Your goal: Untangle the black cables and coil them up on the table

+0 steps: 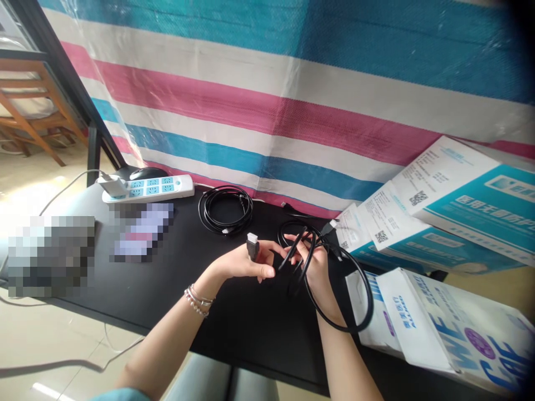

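My left hand [253, 260] has a black cable plug [253, 248] with a white cap lodged in it, its capped end pointing up. The thumb and fingers of that hand reach toward the looped black cable [368, 298]. Held in my right hand [314, 264] are several loops of this cable, and a large loop hangs over the wrist. Beside the right fingers, another black plug [328, 228] with a white cap points up and right. The palm side of the right hand is partly hidden by the loops.
A coiled black cable [225, 209] lies on the black table [167, 289]. Behind it are a white power strip [148, 188] and a dark mouse [144, 172]. Blue-and-white boxes [463, 195] and a white carton [434, 323] stand right. Striped sheeting [267, 100] hangs behind.
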The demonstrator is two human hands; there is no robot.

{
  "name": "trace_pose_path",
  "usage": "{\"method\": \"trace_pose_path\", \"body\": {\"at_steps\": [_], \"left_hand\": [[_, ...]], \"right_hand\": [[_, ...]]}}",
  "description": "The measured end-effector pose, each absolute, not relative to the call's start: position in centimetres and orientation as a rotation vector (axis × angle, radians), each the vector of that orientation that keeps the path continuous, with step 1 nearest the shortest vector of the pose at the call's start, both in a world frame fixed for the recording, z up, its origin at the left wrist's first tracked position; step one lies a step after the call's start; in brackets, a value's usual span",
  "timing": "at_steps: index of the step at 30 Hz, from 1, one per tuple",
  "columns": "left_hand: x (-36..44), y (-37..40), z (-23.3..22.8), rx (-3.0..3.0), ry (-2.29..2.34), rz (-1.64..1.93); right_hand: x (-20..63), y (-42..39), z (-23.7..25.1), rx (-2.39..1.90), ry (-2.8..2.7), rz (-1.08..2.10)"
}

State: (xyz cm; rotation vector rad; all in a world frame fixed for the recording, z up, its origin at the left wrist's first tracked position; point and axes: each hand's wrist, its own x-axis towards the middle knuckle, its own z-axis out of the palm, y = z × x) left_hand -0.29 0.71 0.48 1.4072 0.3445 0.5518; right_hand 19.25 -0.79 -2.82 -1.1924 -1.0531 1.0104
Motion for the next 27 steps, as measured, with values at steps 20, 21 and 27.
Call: {"method": "trace_pose_path", "body": {"at_steps": [20, 21, 27], "left_hand": [[-0.19, 0.62, 1.05, 1.654, 0.485, 0.581], [-0.17, 0.61, 1.07, 1.666, 0.491, 0.584], [-0.17, 0.63, 1.16, 1.686, 0.502, 0.604]], "right_hand": [[19.43, -0.60, -3.30, -1.227, -1.150, 0.967], [19.40, -0.60, -3.26, -1.237, -1.153, 0.955], [19.33, -0.57, -3.33, -1.254, -1.132, 0.931]]}}
